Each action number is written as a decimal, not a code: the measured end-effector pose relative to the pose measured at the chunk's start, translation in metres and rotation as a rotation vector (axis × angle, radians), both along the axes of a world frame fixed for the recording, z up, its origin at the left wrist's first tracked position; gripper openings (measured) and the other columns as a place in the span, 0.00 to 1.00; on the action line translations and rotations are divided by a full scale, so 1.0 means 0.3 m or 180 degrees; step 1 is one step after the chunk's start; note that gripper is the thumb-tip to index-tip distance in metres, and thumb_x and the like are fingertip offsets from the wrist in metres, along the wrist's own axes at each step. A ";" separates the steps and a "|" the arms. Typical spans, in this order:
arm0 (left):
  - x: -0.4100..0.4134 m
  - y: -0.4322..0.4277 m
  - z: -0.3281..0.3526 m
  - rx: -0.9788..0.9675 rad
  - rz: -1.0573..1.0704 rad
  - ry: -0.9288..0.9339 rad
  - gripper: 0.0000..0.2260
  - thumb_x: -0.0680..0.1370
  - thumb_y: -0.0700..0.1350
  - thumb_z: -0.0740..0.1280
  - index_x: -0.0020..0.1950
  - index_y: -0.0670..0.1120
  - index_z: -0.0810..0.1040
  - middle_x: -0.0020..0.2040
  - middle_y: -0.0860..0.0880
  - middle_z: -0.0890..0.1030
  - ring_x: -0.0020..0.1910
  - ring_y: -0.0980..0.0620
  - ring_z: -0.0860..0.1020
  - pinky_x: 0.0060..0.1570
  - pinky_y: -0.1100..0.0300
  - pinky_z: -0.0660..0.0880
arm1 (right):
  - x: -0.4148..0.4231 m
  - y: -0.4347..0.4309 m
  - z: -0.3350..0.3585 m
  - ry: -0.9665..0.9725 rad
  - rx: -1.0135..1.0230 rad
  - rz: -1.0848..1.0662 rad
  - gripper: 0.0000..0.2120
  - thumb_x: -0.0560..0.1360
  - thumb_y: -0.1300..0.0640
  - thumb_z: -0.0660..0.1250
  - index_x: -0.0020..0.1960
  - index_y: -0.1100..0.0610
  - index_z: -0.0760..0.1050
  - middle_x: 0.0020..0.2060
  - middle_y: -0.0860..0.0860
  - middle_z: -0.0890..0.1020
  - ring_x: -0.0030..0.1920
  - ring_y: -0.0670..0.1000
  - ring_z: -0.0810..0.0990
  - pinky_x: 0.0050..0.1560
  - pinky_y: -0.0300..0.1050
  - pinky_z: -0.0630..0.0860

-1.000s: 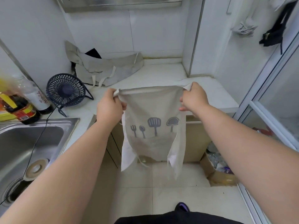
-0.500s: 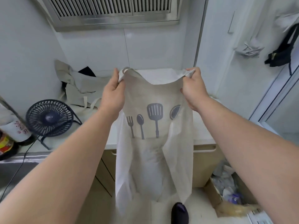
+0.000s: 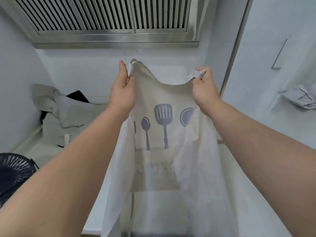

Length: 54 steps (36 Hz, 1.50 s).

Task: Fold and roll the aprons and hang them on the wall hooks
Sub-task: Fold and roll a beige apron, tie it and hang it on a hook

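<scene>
A beige apron (image 3: 164, 165) printed with grey kitchen utensils hangs full length in front of me, its sides folded inward. My left hand (image 3: 122, 93) pinches its top left corner, and my right hand (image 3: 204, 89) grips its top right corner. Both hands hold it up over the white counter (image 3: 44, 151). A heap of other beige aprons (image 3: 68, 113) lies at the back left of the counter. A rolled pale apron (image 3: 302, 98) hangs on the right wall.
A steel range hood (image 3: 109, 21) juts out overhead, just above my hands. A black desk fan (image 3: 15, 170) stands at the left edge. A metal wall hook (image 3: 279, 53) is on the right wall.
Both hands have lifted the apron higher and further forward toward the hood, and it hangs longer. My view has tilted up, so the sink and floor have dropped out of sight.
</scene>
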<state>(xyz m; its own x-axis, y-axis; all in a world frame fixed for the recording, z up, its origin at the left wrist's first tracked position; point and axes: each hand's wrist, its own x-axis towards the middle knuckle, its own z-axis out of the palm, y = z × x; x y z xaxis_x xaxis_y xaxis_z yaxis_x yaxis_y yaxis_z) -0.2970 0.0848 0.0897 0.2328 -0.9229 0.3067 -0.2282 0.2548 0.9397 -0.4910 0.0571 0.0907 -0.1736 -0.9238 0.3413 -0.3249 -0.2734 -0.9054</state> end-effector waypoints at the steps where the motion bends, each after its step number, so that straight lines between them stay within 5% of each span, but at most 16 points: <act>1: 0.000 -0.044 -0.001 0.0000 -0.0019 -0.0020 0.25 0.84 0.43 0.52 0.79 0.53 0.47 0.77 0.57 0.55 0.74 0.59 0.56 0.67 0.68 0.55 | 0.005 -0.040 -0.007 0.0017 0.0027 -0.0014 0.07 0.82 0.58 0.48 0.57 0.51 0.62 0.39 0.42 0.68 0.35 0.42 0.67 0.27 0.30 0.64; 10: 0.054 -0.432 -0.080 0.0150 -0.0048 -0.0200 0.25 0.84 0.42 0.53 0.79 0.50 0.49 0.76 0.55 0.59 0.64 0.66 0.60 0.59 0.74 0.58 | 0.057 -0.384 -0.099 -0.0136 0.0203 -0.0188 0.05 0.83 0.57 0.47 0.54 0.51 0.60 0.33 0.46 0.67 0.30 0.44 0.64 0.27 0.35 0.63; 14: 0.097 -0.609 -0.175 0.0346 -0.0093 -0.0122 0.24 0.83 0.42 0.55 0.79 0.50 0.52 0.76 0.55 0.60 0.64 0.66 0.61 0.62 0.71 0.59 | 0.084 -0.542 -0.177 -0.0192 0.0381 -0.0320 0.05 0.82 0.59 0.49 0.54 0.52 0.61 0.35 0.46 0.68 0.32 0.44 0.66 0.30 0.37 0.64; 17: 0.135 -0.716 -0.293 0.0753 -0.0151 -0.0115 0.24 0.83 0.44 0.57 0.78 0.51 0.54 0.75 0.56 0.62 0.70 0.62 0.63 0.69 0.65 0.60 | 0.093 -0.637 -0.273 -0.0178 0.0687 -0.0378 0.06 0.81 0.60 0.53 0.56 0.52 0.63 0.39 0.46 0.71 0.36 0.44 0.68 0.30 0.31 0.66; 19: 0.157 -0.752 -0.384 0.1146 -0.0340 -0.0179 0.27 0.82 0.47 0.59 0.79 0.51 0.52 0.75 0.55 0.62 0.72 0.56 0.64 0.72 0.58 0.61 | 0.093 -0.670 -0.345 0.0104 0.1069 -0.0353 0.15 0.81 0.59 0.56 0.67 0.54 0.61 0.47 0.51 0.74 0.42 0.48 0.71 0.27 0.27 0.65; 22: 0.183 -0.746 -0.514 0.1784 -0.0501 -0.0474 0.30 0.80 0.46 0.63 0.79 0.51 0.52 0.73 0.49 0.67 0.71 0.50 0.67 0.66 0.58 0.65 | 0.109 -0.691 -0.464 0.0448 0.1883 -0.0285 0.38 0.78 0.62 0.62 0.77 0.56 0.39 0.66 0.55 0.69 0.57 0.53 0.73 0.50 0.33 0.69; 24: 0.200 -0.708 -0.574 0.1988 -0.0413 -0.0635 0.27 0.80 0.46 0.64 0.77 0.50 0.58 0.71 0.46 0.69 0.69 0.48 0.69 0.62 0.59 0.67 | 0.123 -0.675 -0.533 0.0509 0.2228 -0.0284 0.45 0.75 0.62 0.65 0.76 0.56 0.34 0.63 0.56 0.71 0.58 0.57 0.75 0.57 0.46 0.74; 27: 0.234 -0.615 -0.633 0.2268 -0.0218 -0.0771 0.23 0.80 0.46 0.63 0.75 0.46 0.64 0.70 0.46 0.71 0.64 0.48 0.72 0.60 0.60 0.66 | 0.146 -0.626 -0.600 0.0609 0.2451 -0.0029 0.33 0.75 0.61 0.65 0.75 0.58 0.54 0.53 0.55 0.73 0.51 0.56 0.76 0.49 0.49 0.78; 29: 0.259 -0.542 -0.661 0.2395 -0.0180 -0.0870 0.22 0.79 0.46 0.64 0.73 0.46 0.67 0.67 0.47 0.74 0.62 0.47 0.74 0.58 0.61 0.68 | 0.166 -0.569 -0.613 0.0789 0.2505 0.0299 0.16 0.76 0.61 0.63 0.64 0.59 0.70 0.52 0.57 0.74 0.48 0.56 0.75 0.41 0.46 0.76; 32: 0.286 -0.407 -0.687 0.2534 -0.0167 -0.0894 0.23 0.78 0.49 0.67 0.72 0.47 0.69 0.65 0.49 0.75 0.57 0.51 0.74 0.53 0.61 0.67 | 0.204 -0.460 -0.637 0.0806 0.2519 0.0575 0.04 0.77 0.61 0.61 0.50 0.58 0.73 0.45 0.56 0.74 0.44 0.54 0.73 0.35 0.42 0.73; 39: 0.320 -0.119 -0.724 0.3240 -0.0691 -0.1183 0.35 0.67 0.54 0.77 0.71 0.52 0.67 0.61 0.52 0.73 0.57 0.51 0.74 0.53 0.59 0.70 | 0.260 -0.224 -0.713 0.1155 0.2861 0.1157 0.12 0.79 0.52 0.60 0.46 0.60 0.74 0.38 0.55 0.77 0.43 0.56 0.76 0.38 0.44 0.73; 43: 0.325 0.000 -0.764 0.3393 -0.0645 -0.1916 0.26 0.67 0.52 0.77 0.62 0.48 0.74 0.56 0.49 0.78 0.54 0.48 0.76 0.53 0.54 0.74 | 0.266 -0.128 -0.734 0.1262 0.3110 0.1464 0.21 0.78 0.43 0.59 0.43 0.60 0.78 0.40 0.54 0.80 0.44 0.54 0.77 0.38 0.41 0.69; 46: 0.310 0.085 -0.781 0.3388 -0.0125 -0.2173 0.17 0.73 0.51 0.70 0.56 0.43 0.73 0.51 0.46 0.77 0.49 0.46 0.74 0.45 0.56 0.69 | 0.271 -0.060 -0.761 0.1495 0.3262 0.1774 0.30 0.77 0.36 0.57 0.53 0.62 0.79 0.53 0.54 0.81 0.55 0.54 0.78 0.52 0.42 0.68; 51: 0.250 0.163 -0.749 0.2852 0.0348 -0.1946 0.13 0.72 0.51 0.70 0.48 0.46 0.70 0.40 0.50 0.75 0.39 0.49 0.76 0.34 0.57 0.69 | 0.296 0.010 -0.780 0.1397 0.3168 0.1982 0.35 0.76 0.31 0.50 0.60 0.58 0.79 0.57 0.48 0.77 0.59 0.50 0.72 0.57 0.40 0.61; 54: 0.192 0.196 -0.715 0.2695 -0.0248 -0.1166 0.12 0.73 0.48 0.71 0.54 0.51 0.74 0.44 0.52 0.81 0.41 0.52 0.81 0.42 0.57 0.77 | 0.310 0.034 -0.787 0.0870 0.3236 0.2009 0.34 0.75 0.31 0.51 0.57 0.58 0.80 0.52 0.46 0.77 0.55 0.47 0.72 0.57 0.38 0.60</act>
